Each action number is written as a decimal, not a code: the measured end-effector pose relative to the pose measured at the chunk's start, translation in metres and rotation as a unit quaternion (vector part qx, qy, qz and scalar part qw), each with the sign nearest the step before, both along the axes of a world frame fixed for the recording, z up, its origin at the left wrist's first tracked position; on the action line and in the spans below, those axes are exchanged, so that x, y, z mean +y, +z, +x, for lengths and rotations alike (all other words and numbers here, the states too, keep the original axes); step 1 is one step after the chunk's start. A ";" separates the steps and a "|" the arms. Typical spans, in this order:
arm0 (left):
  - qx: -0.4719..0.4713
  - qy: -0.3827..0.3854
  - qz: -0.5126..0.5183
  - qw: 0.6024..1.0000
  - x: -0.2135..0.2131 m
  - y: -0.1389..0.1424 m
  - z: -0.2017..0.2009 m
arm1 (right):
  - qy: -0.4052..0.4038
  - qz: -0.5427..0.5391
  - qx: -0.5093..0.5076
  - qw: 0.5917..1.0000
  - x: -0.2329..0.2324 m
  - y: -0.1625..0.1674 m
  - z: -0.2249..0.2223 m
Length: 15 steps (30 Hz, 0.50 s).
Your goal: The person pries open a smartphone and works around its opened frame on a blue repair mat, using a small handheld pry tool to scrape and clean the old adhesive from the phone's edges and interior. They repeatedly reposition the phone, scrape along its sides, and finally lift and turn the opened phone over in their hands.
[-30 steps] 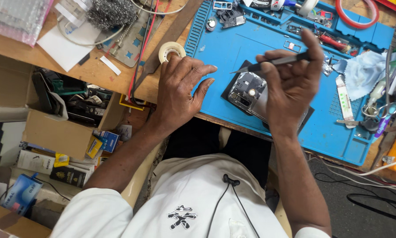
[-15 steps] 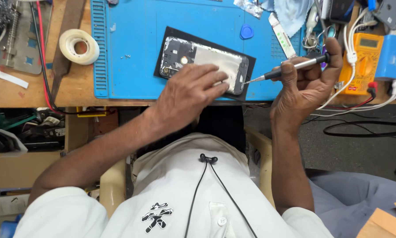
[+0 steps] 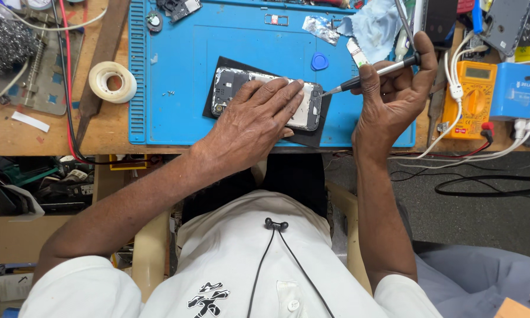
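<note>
Blue mat (image 3: 176,70) bears the opened phone (image 3: 229,88) (left hand (image 3: 256,126) flat atop), right hand (image 3: 394,94) pinching a screwdriver (image 3: 371,75).

i see an evenly lit bench, bright and diffuse, seemingly from overhead. my left hand (image 3: 250,126) throws only a soft, short shadow onto the black rectangular pad (image 3: 303,136) beneath it. the bright blue rubber work mat (image 3: 176,112) shows flat colour with no hard glare. a faint sheen runs along the slim metal screwdriver shaft (image 3: 375,73) in my right hand (image 3: 394,97). focus is sharp at the centre. the wide lens bends the wooden bench edge (image 3: 53,147), and the space under the bench is dim.
</note>
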<state>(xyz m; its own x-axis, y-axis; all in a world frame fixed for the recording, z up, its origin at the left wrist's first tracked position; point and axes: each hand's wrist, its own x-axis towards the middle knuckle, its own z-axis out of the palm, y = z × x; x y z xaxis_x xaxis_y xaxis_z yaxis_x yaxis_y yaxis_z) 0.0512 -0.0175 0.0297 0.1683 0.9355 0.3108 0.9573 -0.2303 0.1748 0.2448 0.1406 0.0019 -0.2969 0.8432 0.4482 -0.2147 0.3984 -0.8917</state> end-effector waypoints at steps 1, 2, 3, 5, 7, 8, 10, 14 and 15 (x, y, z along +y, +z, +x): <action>0.016 0.005 0.012 1.000 0.002 -0.001 -0.001 | 0.001 0.004 0.002 1.000 0.001 0.000 -0.001; 0.030 0.005 0.008 1.000 0.003 -0.002 -0.001 | 0.002 0.003 0.005 1.000 0.003 0.000 -0.002; 0.043 0.004 0.002 0.999 0.004 -0.003 -0.001 | 0.002 0.000 0.003 1.000 0.003 0.000 -0.002; 0.049 0.002 -0.005 0.999 0.005 -0.005 -0.001 | 0.002 -0.004 -0.005 1.000 0.004 -0.001 -0.002; 0.040 0.002 -0.003 0.999 0.005 -0.006 -0.002 | 0.005 -0.003 -0.015 1.000 0.004 -0.002 -0.002; 0.038 0.002 -0.001 0.999 0.005 -0.006 -0.002 | 0.007 -0.001 -0.019 1.000 0.004 -0.003 -0.002; 0.031 0.003 0.001 1.000 0.005 -0.007 -0.002 | 0.008 0.003 -0.029 1.000 0.004 -0.004 -0.002; 0.030 0.004 -0.003 1.000 0.005 -0.007 -0.002 | 0.008 0.007 -0.048 0.999 0.005 -0.005 -0.002; 0.030 0.004 -0.002 1.000 0.005 -0.008 -0.002 | 0.008 0.008 -0.051 0.999 0.006 -0.005 -0.002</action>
